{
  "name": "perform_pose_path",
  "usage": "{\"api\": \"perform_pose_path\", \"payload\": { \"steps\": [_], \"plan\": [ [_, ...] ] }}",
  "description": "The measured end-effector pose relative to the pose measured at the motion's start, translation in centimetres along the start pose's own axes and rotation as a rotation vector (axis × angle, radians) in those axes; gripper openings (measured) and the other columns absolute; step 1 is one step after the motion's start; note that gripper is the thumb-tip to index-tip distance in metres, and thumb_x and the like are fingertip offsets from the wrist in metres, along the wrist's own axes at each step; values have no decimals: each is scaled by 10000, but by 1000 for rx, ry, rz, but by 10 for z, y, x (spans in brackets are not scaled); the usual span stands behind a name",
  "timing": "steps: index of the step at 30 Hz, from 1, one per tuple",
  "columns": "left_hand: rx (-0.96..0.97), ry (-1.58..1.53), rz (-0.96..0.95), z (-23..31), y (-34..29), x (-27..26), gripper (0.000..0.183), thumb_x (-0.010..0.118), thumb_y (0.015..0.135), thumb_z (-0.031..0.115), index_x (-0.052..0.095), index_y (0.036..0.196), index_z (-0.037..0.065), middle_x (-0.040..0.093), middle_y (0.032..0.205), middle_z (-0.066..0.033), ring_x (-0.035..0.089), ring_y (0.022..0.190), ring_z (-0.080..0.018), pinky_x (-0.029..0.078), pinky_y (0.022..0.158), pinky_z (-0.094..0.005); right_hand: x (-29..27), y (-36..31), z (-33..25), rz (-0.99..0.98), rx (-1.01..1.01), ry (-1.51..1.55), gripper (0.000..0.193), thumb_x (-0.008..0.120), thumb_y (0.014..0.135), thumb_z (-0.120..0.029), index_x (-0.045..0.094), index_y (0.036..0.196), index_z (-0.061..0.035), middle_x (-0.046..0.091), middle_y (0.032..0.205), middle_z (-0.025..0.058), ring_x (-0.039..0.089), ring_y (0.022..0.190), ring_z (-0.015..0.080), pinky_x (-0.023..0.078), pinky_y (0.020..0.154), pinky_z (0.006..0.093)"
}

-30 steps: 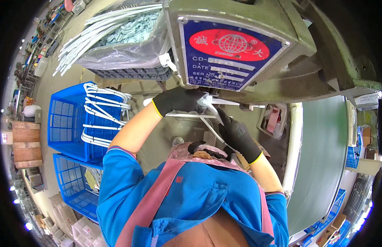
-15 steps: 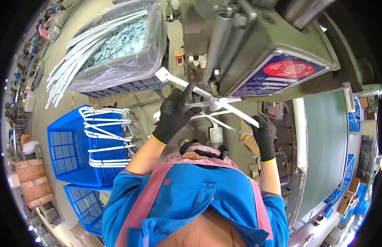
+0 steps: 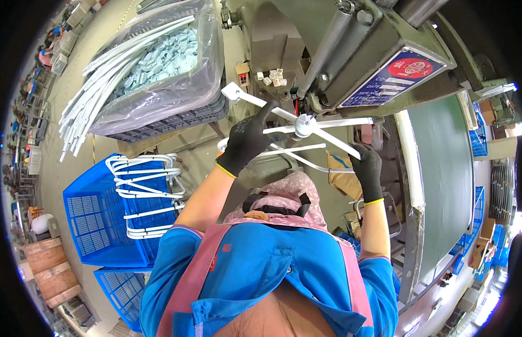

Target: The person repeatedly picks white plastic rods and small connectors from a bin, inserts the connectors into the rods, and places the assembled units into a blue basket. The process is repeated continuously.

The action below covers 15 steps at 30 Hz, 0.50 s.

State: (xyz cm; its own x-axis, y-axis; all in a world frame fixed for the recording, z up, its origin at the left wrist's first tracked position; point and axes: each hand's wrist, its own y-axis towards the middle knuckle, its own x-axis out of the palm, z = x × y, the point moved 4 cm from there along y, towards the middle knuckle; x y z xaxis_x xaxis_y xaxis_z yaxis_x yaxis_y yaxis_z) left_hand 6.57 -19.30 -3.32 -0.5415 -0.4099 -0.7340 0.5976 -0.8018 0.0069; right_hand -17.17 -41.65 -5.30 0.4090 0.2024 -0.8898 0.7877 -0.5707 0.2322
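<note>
Closest, really, is the wearer's own pink apron [image 3: 188,275], worn over a blue shirt [image 3: 249,267]. Just beyond it, a white tubular frame [image 3: 303,124] hangs between the hands, its arms crossing at a round hub. The gloved left hand [image 3: 247,139] is closed on the frame left of the hub, fingers bent over the upper tube; the gloved right hand [image 3: 367,168] is curled around the lower right tube end. More white tubing [image 3: 297,150] shows below the hub; whether it joins the frame I cannot tell.

Past the hub, a heavy green-grey machine head [image 3: 379,50] with a coil spring [image 3: 328,48] crowds the upper right, and a green belt [image 3: 441,180] runs alongside on the right.

To the left, a blue crate [image 3: 95,224] has bent white tubes [image 3: 140,194] stacked along its right side; a second blue crate [image 3: 117,289] sits just beside it. Farther off, a dark grey crate [image 3: 171,118] lined with clear plastic holds many small pale pieces [image 3: 165,59], with long white tubes [image 3: 98,84] lying across and overhanging.
</note>
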Motion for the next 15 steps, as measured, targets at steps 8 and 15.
{"api": "perform_pose_path", "payload": {
  "steps": [8,15],
  "plan": [
    [85,-23,43,-11,5,7,817,762,733,252,353,1436,175,563,719,-123,593,668,-266,468,642,-392,-3,2,2,-1,-47,16,156,682,754,-139,688,905,-99,666,833,122,656,764,314,517,665,373],
    [141,81,8,0,12,-1,893,745,644,167,324,1430,120,647,847,-188,650,809,-357,510,708,-445,-23,9,-10,21,-73,-13,159,677,728,-135,681,886,-117,655,807,98,649,726,283,507,626,369]
  ]
}}
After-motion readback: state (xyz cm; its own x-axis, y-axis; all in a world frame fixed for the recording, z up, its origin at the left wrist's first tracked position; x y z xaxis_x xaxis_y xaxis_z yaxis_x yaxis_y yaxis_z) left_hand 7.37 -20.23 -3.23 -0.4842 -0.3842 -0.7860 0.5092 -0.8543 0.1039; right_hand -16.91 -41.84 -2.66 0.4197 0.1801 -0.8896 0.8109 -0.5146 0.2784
